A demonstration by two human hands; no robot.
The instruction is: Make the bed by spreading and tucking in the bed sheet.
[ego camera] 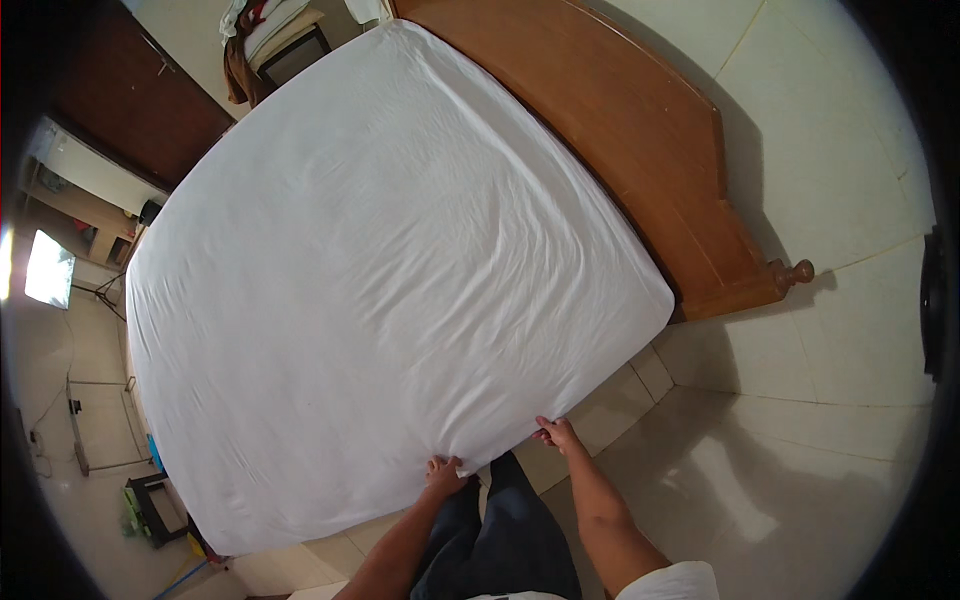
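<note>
A white fitted sheet covers a large mattress in front of me, with wrinkles towards its right and near sides. At the mattress's near edge, my left hand grips the sheet's edge, just before my legs. Further right along the same edge, my right hand pinches the sheet, thumb on top. Folds in the fabric run away from both hands. The sheet's corner by the headboard lies smooth around the mattress.
A wooden headboard with a turned knob stands along the right side against a tiled wall. At the left are a lit lamp panel on a stand and a dark frame. Piled cloths lie beyond the far edge, near a brown door.
</note>
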